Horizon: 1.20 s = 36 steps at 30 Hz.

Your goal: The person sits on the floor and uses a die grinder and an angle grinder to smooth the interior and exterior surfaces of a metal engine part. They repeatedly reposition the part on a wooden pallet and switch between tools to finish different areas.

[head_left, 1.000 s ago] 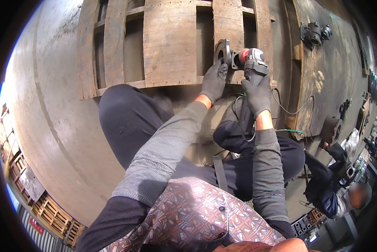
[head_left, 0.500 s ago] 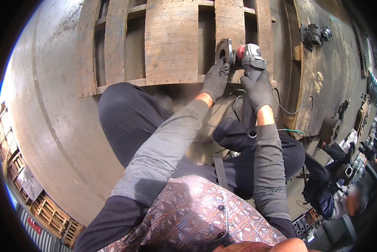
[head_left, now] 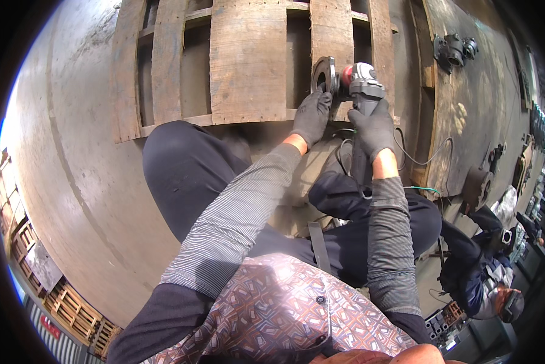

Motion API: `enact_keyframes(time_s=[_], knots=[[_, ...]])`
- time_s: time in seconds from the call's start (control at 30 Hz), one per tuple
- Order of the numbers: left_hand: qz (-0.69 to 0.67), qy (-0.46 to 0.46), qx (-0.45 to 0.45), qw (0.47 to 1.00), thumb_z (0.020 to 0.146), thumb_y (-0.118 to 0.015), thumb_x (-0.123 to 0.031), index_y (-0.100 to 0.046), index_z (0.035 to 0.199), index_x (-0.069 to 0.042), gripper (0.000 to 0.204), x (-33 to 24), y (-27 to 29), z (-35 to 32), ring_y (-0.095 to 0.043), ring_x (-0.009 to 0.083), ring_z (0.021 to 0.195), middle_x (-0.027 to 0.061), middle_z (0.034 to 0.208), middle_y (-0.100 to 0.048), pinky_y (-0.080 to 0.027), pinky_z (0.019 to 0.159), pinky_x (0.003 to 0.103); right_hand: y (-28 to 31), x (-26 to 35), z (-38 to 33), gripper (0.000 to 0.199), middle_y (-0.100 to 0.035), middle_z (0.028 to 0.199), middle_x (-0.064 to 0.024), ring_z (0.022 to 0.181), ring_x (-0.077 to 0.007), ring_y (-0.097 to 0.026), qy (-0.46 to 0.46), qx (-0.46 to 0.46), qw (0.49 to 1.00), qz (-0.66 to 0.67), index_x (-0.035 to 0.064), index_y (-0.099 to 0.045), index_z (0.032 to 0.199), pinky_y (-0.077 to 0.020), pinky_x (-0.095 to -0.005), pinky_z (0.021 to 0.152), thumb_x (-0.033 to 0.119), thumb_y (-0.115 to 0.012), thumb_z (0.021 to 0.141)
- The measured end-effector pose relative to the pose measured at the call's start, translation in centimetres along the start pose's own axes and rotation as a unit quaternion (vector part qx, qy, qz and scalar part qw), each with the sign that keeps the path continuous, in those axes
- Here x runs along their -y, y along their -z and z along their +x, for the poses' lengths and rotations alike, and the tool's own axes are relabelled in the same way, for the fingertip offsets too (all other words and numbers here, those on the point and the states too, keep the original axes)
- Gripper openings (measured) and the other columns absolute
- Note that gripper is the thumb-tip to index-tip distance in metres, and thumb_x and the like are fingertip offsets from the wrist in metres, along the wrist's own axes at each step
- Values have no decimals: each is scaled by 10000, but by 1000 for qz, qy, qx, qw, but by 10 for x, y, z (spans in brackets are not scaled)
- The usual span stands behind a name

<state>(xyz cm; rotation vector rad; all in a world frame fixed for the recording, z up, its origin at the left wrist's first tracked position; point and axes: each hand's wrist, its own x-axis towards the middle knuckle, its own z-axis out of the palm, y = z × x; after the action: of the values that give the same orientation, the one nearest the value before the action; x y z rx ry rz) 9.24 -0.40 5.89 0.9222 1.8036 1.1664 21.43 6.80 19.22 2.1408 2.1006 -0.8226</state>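
Note:
In a dark glove, my left hand [head_left: 313,120] grips the lower edge of a round metal flange [head_left: 322,74], which stands on edge over the wooden pallet [head_left: 248,67]. The flange has a hole through its middle. My right hand [head_left: 373,127], also gloved, is wrapped round the body of an angle grinder [head_left: 367,91]. The grinder's head, with a red part, faces the right side of the flange; whether its disc touches the metal I cannot make out. From the grinder's handle end a cord loops below the pallet's near edge.
A second wooden platform [head_left: 460,115] on the right bears a dark cast metal part [head_left: 453,51]. The power cord [head_left: 433,159] curls beside it. At lower right another person [head_left: 481,285] works among metal parts. Stacked pallets [head_left: 72,309] stand far left, across the concrete floor [head_left: 90,200].
My hands, the flange and the grinder stay almost in place. At lower right, the other person has shifted, and the head shows farther down.

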Motion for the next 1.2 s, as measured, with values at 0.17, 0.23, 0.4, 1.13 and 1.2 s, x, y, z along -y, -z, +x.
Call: enact_keyframes(time_s=[0.17,0.23,0.4,1.13,1.2], knots=[[-6,6,4,1000,1099,-479,-404,-584,1388,55,552,3,-3,0,-578,425,1288,273,1359,-632,-447,1120,448,4,-9,1,741,-670,1195,-350,1135,-473,-670,2,22,1000,-2,-82,-499,1269,-519,-490,985,384,-794,774],[5,7,-5,1000,1100,-476,-408,-582,1390,53,555,3,-4,-1,-574,425,1294,273,1366,-627,-442,1126,446,5,-13,3,749,-669,1199,-350,1136,-474,-669,-8,14,1000,7,-82,-499,1271,-518,-493,982,390,-797,771],[-15,-5,9,1000,1099,-476,-422,-582,1388,55,568,7,-5,2,-572,422,1300,270,1373,-624,-444,1128,445,2,-16,2,766,-665,1208,-353,1136,-477,-667,-9,13,1000,10,-69,-501,1292,-519,-498,979,407,-796,769],[-14,3,2,1000,1085,-503,-389,-616,1336,67,532,-3,-1,2,-592,432,1262,286,1316,-649,-465,1096,455,-5,-47,-43,723,-671,1159,-347,1098,-494,-662,-17,6,997,70,-67,-483,1229,-509,-508,978,389,-804,769],[-15,8,7,1000,1087,-498,-394,-613,1341,69,540,-5,0,1,-591,432,1265,288,1317,-648,-462,1099,452,-6,-47,-48,751,-661,1180,-362,1120,-508,-651,-31,15,997,65,-73,-464,1256,-500,-515,998,394,-793,768]])
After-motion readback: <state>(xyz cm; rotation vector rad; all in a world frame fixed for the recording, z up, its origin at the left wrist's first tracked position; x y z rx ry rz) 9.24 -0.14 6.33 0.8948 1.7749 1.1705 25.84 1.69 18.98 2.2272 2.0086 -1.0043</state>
